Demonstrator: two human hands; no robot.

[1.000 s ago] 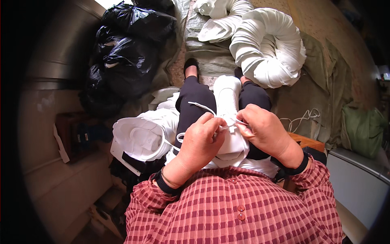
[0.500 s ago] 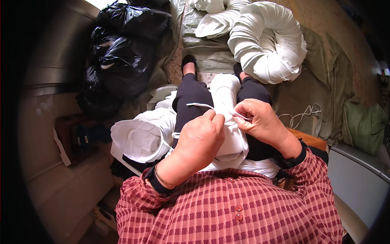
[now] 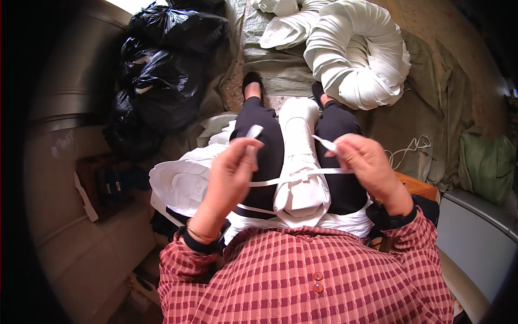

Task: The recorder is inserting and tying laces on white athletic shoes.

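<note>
A white shoe upper [image 3: 295, 146] lies lengthwise between my thighs, its toe pointing away from me and its wide opening toward my body. A flat white shoelace [image 3: 264, 183] crosses its throat and stretches out to both sides, drawn nearly straight. My left hand [image 3: 232, 167], left of the upper, is closed on one end of the lace, and a short pale tip sticks up past the fingers. To the right, my right hand [image 3: 368, 164] pinches the other end between thumb and fingers, its tip pointing toward the upper. Both hands are slightly blurred.
Nested white shoe uppers [image 3: 181, 175] lie by my left thigh. A big coiled ring of white uppers [image 3: 359, 59] rests on the sheeting ahead, with another stack [image 3: 288, 29] beside it. Black plastic bags [image 3: 167, 70] stand far left. A loose white cord [image 3: 413, 146] lies at right.
My hands have moved apart from the middle of the upper, left hand leftward and right hand rightward. The lace, bunched between my fingers before, now spans taut across the upper.
</note>
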